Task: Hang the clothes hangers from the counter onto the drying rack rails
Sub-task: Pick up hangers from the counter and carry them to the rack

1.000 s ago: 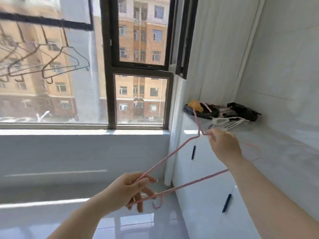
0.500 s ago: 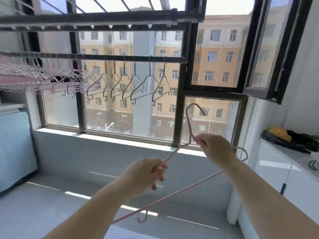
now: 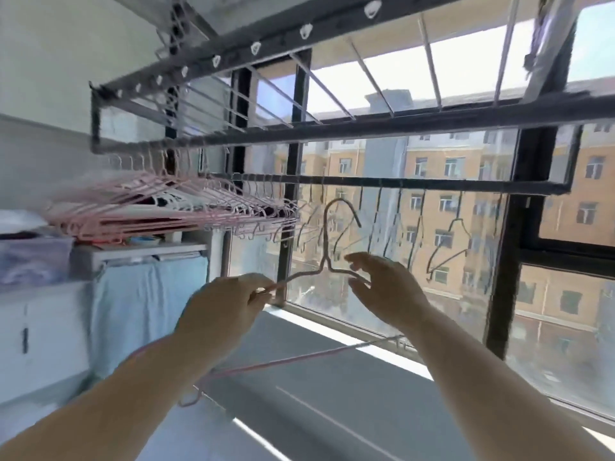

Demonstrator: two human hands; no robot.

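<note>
Pinching the pink hanger [image 3: 324, 247] by its shoulder, the left hand [image 3: 226, 304] holds it up under the rack rail [image 3: 416, 186]. Just beside it, the right hand [image 3: 389, 291] is wide open.

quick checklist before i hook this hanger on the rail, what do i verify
1. Left hand pinches the hanger: ok.
2. Right hand grips the hanger: not ok, its fingers are spread open beside the shoulder.
3. Hook upright, facing the rail: ok.
4. Hook over the rail: not ok, it sits below it.
5. Free gap on the rail above the hook: cannot tell, hung hangers crowd that stretch and the picture is blurred.
</note>
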